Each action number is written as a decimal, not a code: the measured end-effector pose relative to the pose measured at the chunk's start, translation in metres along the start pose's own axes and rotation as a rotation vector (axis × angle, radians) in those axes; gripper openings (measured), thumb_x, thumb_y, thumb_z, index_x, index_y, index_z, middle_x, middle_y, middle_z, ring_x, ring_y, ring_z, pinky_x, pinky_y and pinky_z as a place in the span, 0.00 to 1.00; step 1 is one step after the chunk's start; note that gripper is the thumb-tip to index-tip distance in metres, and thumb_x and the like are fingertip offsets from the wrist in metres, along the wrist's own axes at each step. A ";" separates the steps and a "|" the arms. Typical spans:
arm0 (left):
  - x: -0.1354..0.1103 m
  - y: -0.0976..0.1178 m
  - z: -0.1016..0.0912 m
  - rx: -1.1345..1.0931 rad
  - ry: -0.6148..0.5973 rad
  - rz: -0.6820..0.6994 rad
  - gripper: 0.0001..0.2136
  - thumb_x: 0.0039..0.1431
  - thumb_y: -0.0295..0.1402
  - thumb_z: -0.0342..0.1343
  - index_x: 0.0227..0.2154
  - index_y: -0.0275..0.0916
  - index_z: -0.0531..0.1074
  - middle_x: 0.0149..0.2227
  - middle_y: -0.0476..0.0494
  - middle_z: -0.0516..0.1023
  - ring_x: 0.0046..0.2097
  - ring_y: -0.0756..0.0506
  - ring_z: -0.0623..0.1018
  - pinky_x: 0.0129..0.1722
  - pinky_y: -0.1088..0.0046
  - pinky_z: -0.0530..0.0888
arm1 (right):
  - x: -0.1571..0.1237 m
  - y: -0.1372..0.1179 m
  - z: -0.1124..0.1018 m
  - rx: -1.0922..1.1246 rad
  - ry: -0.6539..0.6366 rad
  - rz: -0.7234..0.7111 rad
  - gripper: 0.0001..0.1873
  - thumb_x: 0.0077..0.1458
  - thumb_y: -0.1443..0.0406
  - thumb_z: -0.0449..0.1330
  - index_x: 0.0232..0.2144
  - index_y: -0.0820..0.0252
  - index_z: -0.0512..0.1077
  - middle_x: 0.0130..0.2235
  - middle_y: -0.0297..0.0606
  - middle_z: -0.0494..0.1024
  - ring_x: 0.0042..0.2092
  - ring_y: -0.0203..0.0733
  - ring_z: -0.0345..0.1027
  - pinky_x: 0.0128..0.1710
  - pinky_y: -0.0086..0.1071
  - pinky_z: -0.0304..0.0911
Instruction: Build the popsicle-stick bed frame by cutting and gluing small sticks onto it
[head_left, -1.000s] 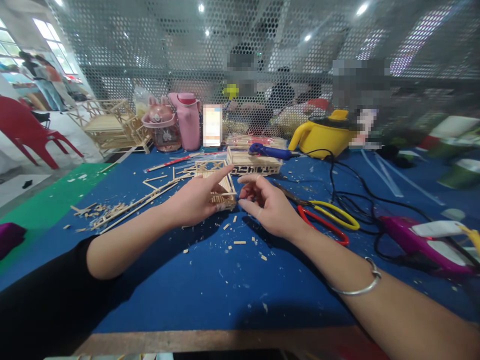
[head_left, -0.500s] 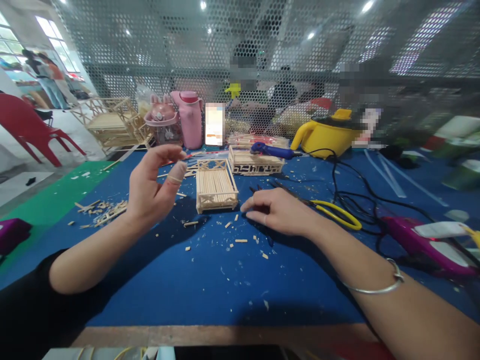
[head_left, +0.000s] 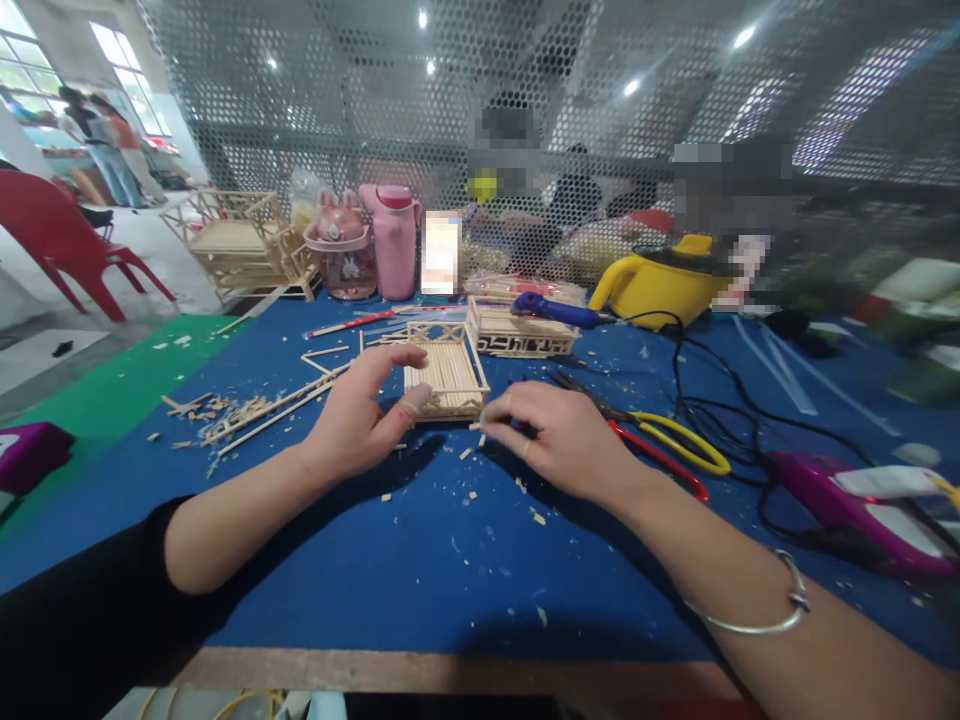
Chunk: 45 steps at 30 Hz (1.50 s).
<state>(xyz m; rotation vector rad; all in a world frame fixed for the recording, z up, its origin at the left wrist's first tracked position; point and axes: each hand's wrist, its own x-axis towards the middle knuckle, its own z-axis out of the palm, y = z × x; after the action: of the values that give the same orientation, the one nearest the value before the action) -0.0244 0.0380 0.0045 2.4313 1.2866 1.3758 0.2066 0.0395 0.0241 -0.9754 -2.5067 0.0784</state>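
A small bed-like model of thin wooden sticks [head_left: 446,375] stands on the blue table, with slats and a low railing. My left hand [head_left: 360,410] is at its front left corner, thumb and index finger apart; whether it touches the model I cannot tell. At the model's front right corner, my right hand [head_left: 551,430] pinches a short piece of wooden stick [head_left: 475,427] at its fingertips. Behind stands a second stick model [head_left: 525,335], with a blue glue gun [head_left: 559,310] lying on top.
Red-handled pliers [head_left: 660,462] and yellow-handled pliers [head_left: 686,440] lie right, near black cables and a purple device [head_left: 847,510]. Stick scraps [head_left: 240,415] lie left. A pink bottle [head_left: 394,240], a phone [head_left: 441,252] and a yellow pot [head_left: 652,290] stand behind, before a perforated metal screen.
My left hand has moved right to the model's front corner. My right hand's fingers have closed on a short stick piece beside the model. The view has shifted slightly.
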 end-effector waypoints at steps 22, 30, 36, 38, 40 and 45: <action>-0.017 0.041 0.010 -0.243 -0.119 -0.186 0.20 0.57 0.27 0.54 0.52 0.42 0.58 0.33 0.51 0.79 0.28 0.53 0.74 0.31 0.75 0.72 | -0.008 0.004 -0.015 -0.004 -0.021 0.073 0.26 0.45 0.74 0.57 0.49 0.54 0.66 0.44 0.38 0.76 0.42 0.43 0.70 0.40 0.35 0.63; -0.022 0.041 0.009 -0.191 -0.111 -0.053 0.20 0.58 0.30 0.55 0.53 0.43 0.59 0.35 0.48 0.80 0.38 0.48 0.78 0.38 0.70 0.73 | -0.007 -0.016 -0.012 0.139 0.097 -0.095 0.05 0.55 0.66 0.56 0.34 0.57 0.72 0.33 0.37 0.76 0.37 0.40 0.68 0.38 0.34 0.62; -0.021 0.040 0.009 -0.192 -0.099 -0.019 0.19 0.58 0.29 0.55 0.52 0.42 0.60 0.34 0.48 0.79 0.39 0.48 0.78 0.41 0.69 0.74 | -0.005 -0.013 -0.011 0.152 0.111 -0.100 0.01 0.52 0.66 0.60 0.30 0.58 0.71 0.31 0.34 0.77 0.35 0.38 0.68 0.38 0.34 0.59; -0.021 0.041 0.010 -0.195 -0.092 -0.023 0.19 0.58 0.29 0.55 0.52 0.41 0.61 0.34 0.48 0.79 0.40 0.48 0.78 0.40 0.70 0.74 | -0.005 -0.014 -0.011 0.133 0.137 -0.113 0.02 0.51 0.66 0.61 0.30 0.57 0.71 0.31 0.33 0.77 0.34 0.38 0.68 0.38 0.35 0.58; -0.022 0.041 0.010 -0.196 -0.089 -0.020 0.19 0.58 0.29 0.55 0.52 0.42 0.61 0.35 0.48 0.79 0.38 0.49 0.78 0.39 0.70 0.74 | -0.004 -0.015 -0.011 0.100 0.173 -0.128 0.01 0.52 0.66 0.60 0.29 0.57 0.71 0.30 0.33 0.77 0.34 0.38 0.67 0.39 0.36 0.56; -0.023 0.041 0.013 -0.175 -0.061 -0.052 0.18 0.58 0.31 0.56 0.51 0.42 0.63 0.34 0.48 0.80 0.39 0.47 0.78 0.41 0.68 0.74 | -0.003 -0.018 -0.011 -0.029 0.186 -0.185 0.04 0.55 0.65 0.57 0.30 0.56 0.72 0.30 0.34 0.76 0.36 0.39 0.67 0.43 0.39 0.53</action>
<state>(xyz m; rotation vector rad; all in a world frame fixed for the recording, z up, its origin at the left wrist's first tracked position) 0.0053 0.0000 -0.0011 2.2896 1.1556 1.3291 0.2021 0.0230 0.0369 -0.7214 -2.4180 -0.1019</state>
